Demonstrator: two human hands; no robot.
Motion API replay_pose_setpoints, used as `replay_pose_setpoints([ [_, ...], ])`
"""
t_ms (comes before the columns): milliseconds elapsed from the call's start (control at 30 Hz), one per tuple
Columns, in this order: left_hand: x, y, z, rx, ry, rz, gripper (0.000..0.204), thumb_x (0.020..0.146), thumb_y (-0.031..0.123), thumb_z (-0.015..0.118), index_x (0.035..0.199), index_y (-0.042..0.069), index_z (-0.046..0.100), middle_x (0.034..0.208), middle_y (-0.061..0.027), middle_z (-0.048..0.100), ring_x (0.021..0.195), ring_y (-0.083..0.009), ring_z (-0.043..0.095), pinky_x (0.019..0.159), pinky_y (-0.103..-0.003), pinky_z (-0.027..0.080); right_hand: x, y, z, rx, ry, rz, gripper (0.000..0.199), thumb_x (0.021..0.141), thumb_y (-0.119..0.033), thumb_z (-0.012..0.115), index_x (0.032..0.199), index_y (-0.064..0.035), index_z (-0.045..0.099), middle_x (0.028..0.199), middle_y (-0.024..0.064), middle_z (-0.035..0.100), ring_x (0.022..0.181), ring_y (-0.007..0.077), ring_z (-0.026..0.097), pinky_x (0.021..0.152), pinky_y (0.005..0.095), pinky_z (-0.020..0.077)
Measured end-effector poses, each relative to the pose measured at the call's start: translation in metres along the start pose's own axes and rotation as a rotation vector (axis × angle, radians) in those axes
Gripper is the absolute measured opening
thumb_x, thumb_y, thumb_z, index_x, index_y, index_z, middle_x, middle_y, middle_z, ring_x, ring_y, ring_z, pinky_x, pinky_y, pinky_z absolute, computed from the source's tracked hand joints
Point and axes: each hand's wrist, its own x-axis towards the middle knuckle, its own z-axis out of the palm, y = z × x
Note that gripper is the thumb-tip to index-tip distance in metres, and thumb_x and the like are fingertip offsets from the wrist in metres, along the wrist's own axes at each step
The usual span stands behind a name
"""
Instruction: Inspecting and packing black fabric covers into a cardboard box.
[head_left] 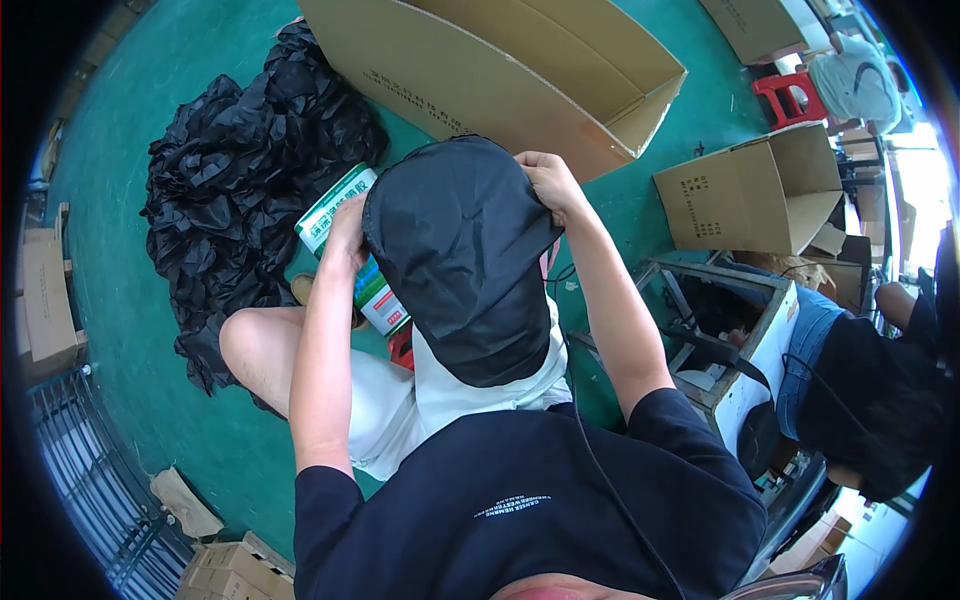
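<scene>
A black fabric bag-like cover (465,260) is spread over my lap, its rounded top edge raised between my two hands. My left hand (347,235) grips its left edge, with some of the fingers out of sight. At the upper right edge my right hand (553,187) pinches the cloth between thumb and fingers. Partly behind the cover and my left forearm is a green-and-white printed tin (383,310). To the left, on the floor, lies a big crumpled heap of black fabric (215,175), apart from the piece I hold.
A long open cardboard box (480,85) lies just beyond my hands. To the right are a smaller open carton (740,195) and a metal-framed stand (765,340). One person in black (870,390) sits at the right; another person (855,85) is farther back near a red stool (790,98).
</scene>
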Motion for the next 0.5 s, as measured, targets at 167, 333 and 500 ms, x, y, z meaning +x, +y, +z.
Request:
replay_pose_setpoints([
  [167, -0.023, -0.011, -0.002, -0.186, 0.138, 0.014, 0.028, 0.099, 0.023, 0.064, 0.117, 0.002, 0.069, 0.107, -0.009, 0.073, 0.09, -0.0179, 0.068, 0.081, -0.031, 0.054, -0.053, -0.029, -0.002, 0.47, 0.065, 0.044, 0.021, 0.097, -0.018, 0.07, 0.105, 0.0015, 0.07, 0.087, 0.0043, 0.069, 0.071, 0.0085, 0.062, 0.064, 0.0239, 0.053],
  [333, -0.062, -0.027, -0.013, -0.351, 0.124, -0.015, 0.038, 0.101, 0.033, 0.062, 0.128, 0.007, 0.062, 0.114, -0.0079, 0.072, 0.095, -0.017, 0.068, 0.082, -0.031, 0.054, -0.077, -0.003, -0.027, 0.762, -0.162, -0.098, 0.033, 0.095, -0.017, 0.07, 0.122, 0.0, 0.061, 0.106, 0.0089, 0.072, 0.099, 0.0152, 0.07, 0.084, 0.0279, 0.0571],
  [500, -0.114, -0.052, 0.003, -0.511, -0.043, 0.138, 0.031, 0.099, 0.023, 0.066, 0.127, 0.01, 0.061, 0.117, -0.0024, 0.069, 0.091, -0.0153, 0.069, 0.074, -0.029, 0.055, -0.094, 0.012, -0.026, 0.875, -0.273, -0.212, 0.06, 0.08, -0.003, 0.083, 0.131, 0.0, 0.051, 0.109, 0.0094, 0.072, 0.1, 0.0194, 0.071, 0.094, 0.0295, 0.0526],
])
